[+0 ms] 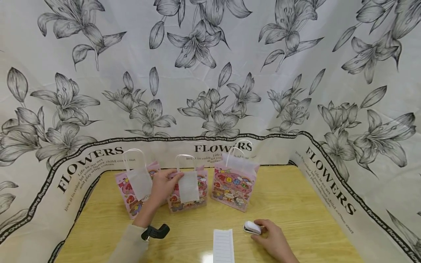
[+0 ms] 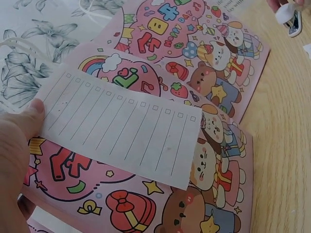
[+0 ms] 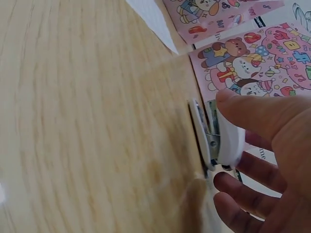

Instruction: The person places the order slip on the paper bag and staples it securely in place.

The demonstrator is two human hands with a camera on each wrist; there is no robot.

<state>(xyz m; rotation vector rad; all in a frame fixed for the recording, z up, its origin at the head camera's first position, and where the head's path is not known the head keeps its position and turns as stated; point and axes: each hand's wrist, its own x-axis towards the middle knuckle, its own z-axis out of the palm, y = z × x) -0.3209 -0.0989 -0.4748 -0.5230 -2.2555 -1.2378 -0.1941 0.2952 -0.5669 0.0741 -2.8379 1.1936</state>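
My left hand (image 1: pixel 162 186) pinches a white lined checklist slip (image 2: pixel 119 126) against the top edge of the middle pink gift bag (image 1: pixel 202 184). The thumb lies on the slip's edge, and the other fingers are mostly hidden behind the bag. Cartoon animals and a red heart box decorate the bag, which has white handles. On the right, my right hand (image 1: pixel 271 237) holds a small white stapler (image 3: pixel 231 136) low at the wooden table, thumb on one side and fingers on the other. The stapler's jaws stand apart with no paper between them.
A matching gift bag (image 1: pixel 123 188) with a white slip (image 1: pixel 139 182) on its front stands at left. Another bag (image 1: pixel 231 186) stands at right without a slip on its front. A loose lined slip (image 1: pixel 223 244) lies at the table's near edge. Flowered cloth (image 1: pixel 279 149) surrounds the table.
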